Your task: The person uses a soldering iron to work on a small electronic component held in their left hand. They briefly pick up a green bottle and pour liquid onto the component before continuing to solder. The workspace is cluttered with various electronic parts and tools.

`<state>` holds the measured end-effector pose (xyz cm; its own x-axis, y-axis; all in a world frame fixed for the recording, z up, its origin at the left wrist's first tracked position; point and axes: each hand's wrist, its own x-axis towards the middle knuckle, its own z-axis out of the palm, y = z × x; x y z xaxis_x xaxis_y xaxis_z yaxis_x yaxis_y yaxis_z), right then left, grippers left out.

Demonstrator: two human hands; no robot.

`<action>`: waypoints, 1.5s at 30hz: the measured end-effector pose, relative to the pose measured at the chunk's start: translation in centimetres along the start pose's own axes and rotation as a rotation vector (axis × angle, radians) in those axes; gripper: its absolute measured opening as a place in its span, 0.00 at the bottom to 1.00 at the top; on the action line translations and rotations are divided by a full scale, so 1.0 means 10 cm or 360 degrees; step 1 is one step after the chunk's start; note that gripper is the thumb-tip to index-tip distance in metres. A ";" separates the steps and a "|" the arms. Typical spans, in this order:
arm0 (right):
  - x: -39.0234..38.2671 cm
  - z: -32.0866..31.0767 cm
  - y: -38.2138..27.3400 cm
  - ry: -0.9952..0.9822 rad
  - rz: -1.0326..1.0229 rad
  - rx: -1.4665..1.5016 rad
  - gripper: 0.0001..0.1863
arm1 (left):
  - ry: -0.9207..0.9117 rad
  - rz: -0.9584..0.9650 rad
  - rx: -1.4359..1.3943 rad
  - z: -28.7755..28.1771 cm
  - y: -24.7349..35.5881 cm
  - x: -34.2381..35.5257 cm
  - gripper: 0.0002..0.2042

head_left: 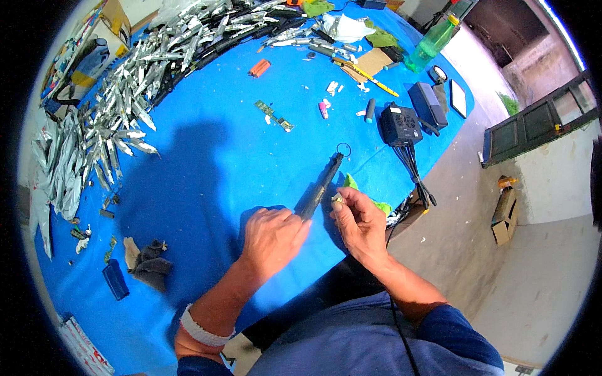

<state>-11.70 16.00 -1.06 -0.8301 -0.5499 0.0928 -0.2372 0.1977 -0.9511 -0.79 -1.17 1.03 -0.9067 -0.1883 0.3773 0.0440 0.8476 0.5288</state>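
My left hand [274, 238] is closed on the near end of a long, narrow black casing [322, 188], which points away from me over the blue cloth. A thin dark ring [343, 149] lies at its far end; whether the two are joined I cannot tell. Close beside the casing, my right hand [362, 229] pinches a small pale piece [337, 198] between thumb and fingertips. Its exact kind is too small to make out. Part of a bright green cloth [350, 182] shows behind the right hand.
A large heap of silvery pen-shaped devices [135, 88] covers the far left. Beyond my hands lie a green circuit board [274, 116] and orange pieces [259, 67]. A black power box [400, 123] with cables, a grey case [428, 103] and a green bottle [433, 44] stand at right.
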 end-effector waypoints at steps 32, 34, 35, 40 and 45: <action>0.20 0.14 -0.12 0.0086 0.0099 -0.0071 0.08 | -0.0018 -0.0006 0.0025 0.02 -0.01 -0.01 0.17; 0.20 0.12 -0.13 0.0047 0.0071 -0.0094 0.07 | -0.0027 0.0016 0.0043 0.03 -0.01 -0.02 0.17; 0.19 0.10 -0.15 0.0015 0.0044 -0.0118 0.07 | -0.0028 0.0016 0.0050 0.03 -0.01 -0.02 0.16; 0.17 0.07 -0.14 -0.0073 -0.0024 -0.0090 0.07 | -0.0026 0.0020 0.0081 0.03 0.00 -0.02 0.16; 0.23 0.05 -0.11 -0.0038 0.0266 0.0361 0.07 | -0.0122 -0.0054 0.0068 0.00 0.01 -0.01 0.14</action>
<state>-13.08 14.07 0.07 -0.8354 -0.5444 -0.0752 0.0230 0.1021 -0.9945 -0.69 -1.04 1.03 -0.9370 -0.1799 0.2994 -0.0037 0.8623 0.5065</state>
